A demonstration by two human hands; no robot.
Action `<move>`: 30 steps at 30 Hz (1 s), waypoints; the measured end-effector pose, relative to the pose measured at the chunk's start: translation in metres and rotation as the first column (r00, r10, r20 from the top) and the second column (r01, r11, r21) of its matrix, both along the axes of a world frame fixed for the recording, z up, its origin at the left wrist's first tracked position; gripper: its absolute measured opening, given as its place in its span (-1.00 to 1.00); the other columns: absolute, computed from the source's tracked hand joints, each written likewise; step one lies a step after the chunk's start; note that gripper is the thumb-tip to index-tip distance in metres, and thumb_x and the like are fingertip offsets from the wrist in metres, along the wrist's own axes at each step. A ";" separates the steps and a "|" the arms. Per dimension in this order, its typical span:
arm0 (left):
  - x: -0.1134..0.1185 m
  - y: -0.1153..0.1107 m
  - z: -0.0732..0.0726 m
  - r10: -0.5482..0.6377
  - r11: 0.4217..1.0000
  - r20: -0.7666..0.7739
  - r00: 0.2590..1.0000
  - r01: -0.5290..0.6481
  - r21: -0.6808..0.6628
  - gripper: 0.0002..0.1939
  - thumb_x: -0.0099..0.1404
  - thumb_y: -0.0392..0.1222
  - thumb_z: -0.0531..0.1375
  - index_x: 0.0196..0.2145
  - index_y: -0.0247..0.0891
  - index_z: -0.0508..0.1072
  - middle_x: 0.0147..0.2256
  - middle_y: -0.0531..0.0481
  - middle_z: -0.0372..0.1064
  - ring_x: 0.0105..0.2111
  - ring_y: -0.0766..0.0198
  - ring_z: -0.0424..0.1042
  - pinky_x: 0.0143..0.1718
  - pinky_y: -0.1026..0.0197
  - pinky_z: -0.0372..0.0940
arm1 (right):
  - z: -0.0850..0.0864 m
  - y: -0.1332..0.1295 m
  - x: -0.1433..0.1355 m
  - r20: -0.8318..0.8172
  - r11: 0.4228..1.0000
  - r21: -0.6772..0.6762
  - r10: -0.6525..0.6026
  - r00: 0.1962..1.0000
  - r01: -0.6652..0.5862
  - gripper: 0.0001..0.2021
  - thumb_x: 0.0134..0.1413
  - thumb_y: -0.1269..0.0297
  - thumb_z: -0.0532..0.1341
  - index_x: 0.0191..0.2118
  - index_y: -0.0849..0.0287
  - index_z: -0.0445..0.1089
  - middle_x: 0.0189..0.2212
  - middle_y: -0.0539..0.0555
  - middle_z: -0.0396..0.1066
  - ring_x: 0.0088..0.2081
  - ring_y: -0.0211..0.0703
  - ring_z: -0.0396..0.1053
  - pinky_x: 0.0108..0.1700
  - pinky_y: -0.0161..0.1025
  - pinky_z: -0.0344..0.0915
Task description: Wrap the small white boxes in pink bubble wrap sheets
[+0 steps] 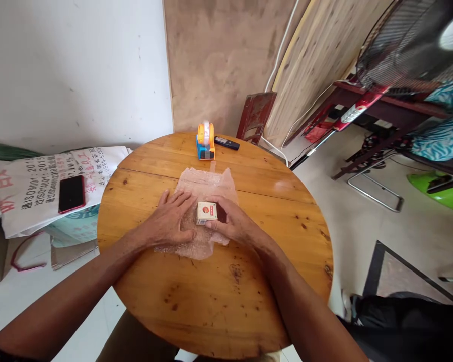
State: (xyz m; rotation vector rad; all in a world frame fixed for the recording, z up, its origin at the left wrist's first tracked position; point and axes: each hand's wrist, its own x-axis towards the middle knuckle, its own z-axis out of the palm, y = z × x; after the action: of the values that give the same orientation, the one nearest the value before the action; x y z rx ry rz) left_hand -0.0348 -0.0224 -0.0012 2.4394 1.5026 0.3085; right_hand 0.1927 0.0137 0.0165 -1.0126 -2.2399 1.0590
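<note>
A sheet of clear bubble wrap [196, 181] lies spread on the round wooden table. Over its middle is a small cream box [206, 210] with red printing. My right hand [230, 219] grips this box from the right, thumb at the near side and fingers behind. My left hand [169, 218] lies flat on the left part of the wrap, fingers spread, a little apart from the box. Whether the box touches the wrap beneath it I cannot tell.
At the table's [143, 296] far edge stand an orange and blue tape dispenser [206, 141] and a dark box cutter-like object [227, 143]. A phone [71, 194] lies on white sacks [41, 181] at left. A wooden chair [255, 118] and a fan [403, 45] stand beyond.
</note>
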 end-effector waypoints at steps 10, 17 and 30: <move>-0.003 0.000 0.000 -0.015 1.000 0.020 1.000 0.015 -0.005 -0.06 0.11 0.02 0.21 0.37 -0.32 -0.02 0.37 -0.28 -0.07 0.38 -0.16 -0.14 0.34 -0.31 -0.32 | 0.005 -0.005 -0.002 0.241 0.976 0.200 -0.134 0.961 0.086 -0.59 -0.04 0.26 0.35 -0.04 0.17 0.32 -0.09 0.16 0.43 -0.12 -0.02 0.36 -0.08 -0.10 0.26; -0.002 0.000 0.003 -0.012 1.000 -0.001 1.000 0.012 -0.024 -0.07 0.12 0.01 0.20 0.36 -0.35 0.00 0.38 -0.30 -0.09 0.39 -0.15 -0.16 0.33 -0.31 -0.30 | 0.006 -0.003 0.001 0.229 0.976 0.214 -0.096 0.969 0.046 -0.59 -0.08 0.31 0.34 -0.04 0.15 0.35 -0.12 0.13 0.44 -0.15 -0.05 0.36 -0.10 -0.15 0.25; -0.004 0.001 0.004 -0.012 0.999 0.050 0.999 0.015 -0.042 -0.07 0.13 0.00 0.22 0.36 -0.32 -0.01 0.38 -0.32 -0.11 0.39 -0.17 -0.17 0.33 -0.32 -0.34 | 0.015 -0.003 0.010 0.093 1.000 0.027 0.002 0.996 -0.005 -0.45 0.00 0.14 0.33 0.12 0.12 0.29 0.04 0.15 0.40 0.01 0.04 0.35 0.04 -0.05 0.26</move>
State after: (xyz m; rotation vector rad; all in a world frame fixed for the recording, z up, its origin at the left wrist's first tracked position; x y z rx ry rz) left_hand -0.0389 -0.0216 0.0026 2.3901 1.4565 0.3290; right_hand 0.2028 0.0105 0.0314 -1.0673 -2.3246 0.9984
